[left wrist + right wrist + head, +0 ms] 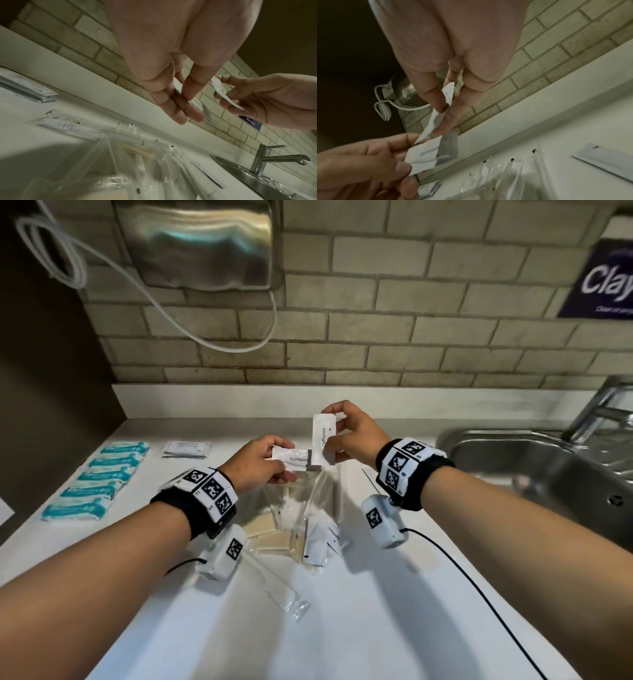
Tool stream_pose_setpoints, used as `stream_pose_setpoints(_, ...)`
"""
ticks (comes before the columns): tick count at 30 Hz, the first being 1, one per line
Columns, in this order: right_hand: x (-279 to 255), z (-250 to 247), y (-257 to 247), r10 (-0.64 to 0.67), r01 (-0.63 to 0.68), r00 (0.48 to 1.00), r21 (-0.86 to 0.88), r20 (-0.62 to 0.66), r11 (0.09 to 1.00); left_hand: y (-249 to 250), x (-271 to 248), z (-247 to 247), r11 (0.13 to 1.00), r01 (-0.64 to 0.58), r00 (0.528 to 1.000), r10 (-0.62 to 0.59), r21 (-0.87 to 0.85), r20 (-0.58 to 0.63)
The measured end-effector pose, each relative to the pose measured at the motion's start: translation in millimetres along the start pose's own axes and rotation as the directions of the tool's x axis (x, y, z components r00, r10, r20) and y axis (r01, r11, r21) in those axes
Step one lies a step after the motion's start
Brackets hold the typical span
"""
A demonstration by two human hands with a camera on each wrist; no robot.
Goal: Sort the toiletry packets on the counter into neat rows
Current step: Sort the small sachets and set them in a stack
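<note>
My left hand point(265, 462) pinches a white toothpaste sachet point(293, 459) that lies level above the counter. My right hand point(346, 433) pinches a second toothpaste sachet point(323, 436), held upright; the two sachets meet at their grey ends. In the right wrist view the upright sachet point(436, 112) is between thumb and fingers, and the other sachet point(426, 154) sits in the left hand point(368, 166). Below the hands lies a loose pile of clear-wrapped packets point(291, 518) with another toothpaste sachet point(320, 542). A row of teal packets point(99, 479) lines the counter's left side.
A small stack of white flat packets point(186, 449) sits behind the teal row. A steel sink point(534, 460) with a tap point(603, 405) is at the right. A hand dryer point(205, 241) and a looped white cable point(102, 265) hang on the brick wall. The white counter point(308, 628) stretches toward me.
</note>
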State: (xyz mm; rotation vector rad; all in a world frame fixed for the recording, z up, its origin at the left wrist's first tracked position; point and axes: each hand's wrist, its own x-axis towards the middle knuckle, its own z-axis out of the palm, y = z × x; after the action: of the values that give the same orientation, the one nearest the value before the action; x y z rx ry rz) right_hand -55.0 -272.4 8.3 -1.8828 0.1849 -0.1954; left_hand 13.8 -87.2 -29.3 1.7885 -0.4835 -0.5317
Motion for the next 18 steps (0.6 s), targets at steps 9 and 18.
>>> stream_pose_setpoints(9,-4,0,16,0.072,-0.066,0.989,0.046,-0.126,0.997,1,-5,12,0.999,-0.024,1.0,0.025,-0.025,0.017)
stream_pose_setpoints(18,-13,7,16,0.079,-0.048,0.989,0.229,-0.125,0.972,7,-16,23,0.997,-0.052,0.999,0.051,-0.065,-0.012)
